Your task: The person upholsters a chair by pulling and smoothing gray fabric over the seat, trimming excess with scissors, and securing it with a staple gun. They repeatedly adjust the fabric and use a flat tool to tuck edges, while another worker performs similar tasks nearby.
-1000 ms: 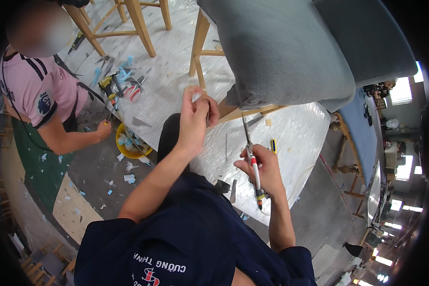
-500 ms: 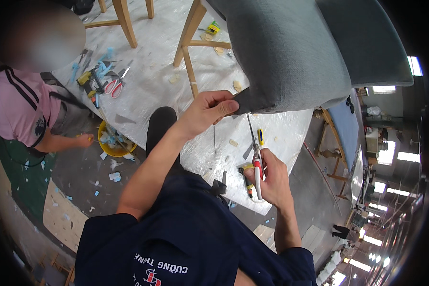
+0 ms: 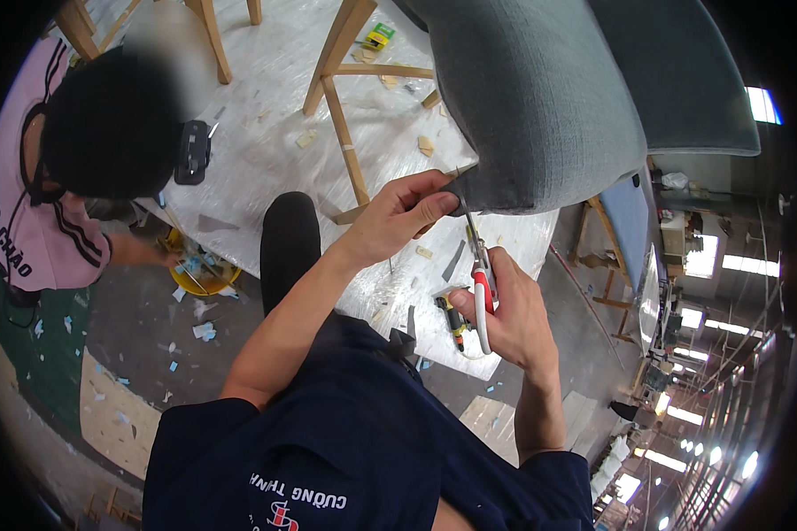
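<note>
Under one grey cushion [image 3: 540,97], its corner was pinched by the left hand [image 3: 397,223]; one pair of scissors [image 3: 480,274] was gripped by the right hand [image 3: 509,314] at 6 o'clock, right at the table edge [image 3: 469,367].

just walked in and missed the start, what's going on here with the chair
A person is working on a grey upholstered chair that sits on a plastic-covered table. The left hand pinches the fabric at the lower edge of the cushion, while the right hand holds red-handled scissors with the blades pointing up at that pinched spot. Beside the table, another person in a pink shirt reaches toward a yellow bowl on the floor.
</note>
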Tool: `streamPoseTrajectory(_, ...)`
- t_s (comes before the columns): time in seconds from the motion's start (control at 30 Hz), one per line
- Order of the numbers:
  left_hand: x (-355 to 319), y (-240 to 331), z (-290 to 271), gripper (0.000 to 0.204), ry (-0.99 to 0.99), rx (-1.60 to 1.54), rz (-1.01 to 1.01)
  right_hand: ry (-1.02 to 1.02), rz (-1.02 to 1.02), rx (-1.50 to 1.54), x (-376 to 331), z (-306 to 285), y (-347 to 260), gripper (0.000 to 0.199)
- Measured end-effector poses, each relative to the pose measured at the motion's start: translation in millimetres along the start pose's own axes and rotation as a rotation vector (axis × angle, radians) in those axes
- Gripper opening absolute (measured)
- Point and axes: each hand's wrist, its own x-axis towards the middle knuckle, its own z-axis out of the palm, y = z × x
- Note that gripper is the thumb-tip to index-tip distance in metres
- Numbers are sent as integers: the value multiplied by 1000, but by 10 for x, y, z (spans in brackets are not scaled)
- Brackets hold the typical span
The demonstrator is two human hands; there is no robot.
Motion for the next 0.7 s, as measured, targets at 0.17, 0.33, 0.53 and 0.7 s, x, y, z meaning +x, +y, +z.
streamPoseTrajectory(0.17, 10, -13, -31, 22, 23, 65, -3, 29, 52, 24, -20, -7, 30, 50)
streamPoseTrajectory(0.33, -343, -52, -215, 37, 252, -212, -104, 45, 84, 131, -92, 271, 290, 41)
streamPoseTrajectory(0.53, -1894, -466, -1398, 42, 847, -663, -186, -110, 360, 534, -420, 1308, 943, 40)
streamPoseTrajectory(0.7, -3177, -1116, -2585, 39, 1480, -712, -81, -223, 379, 227, -370, 2408, 1908, 57)
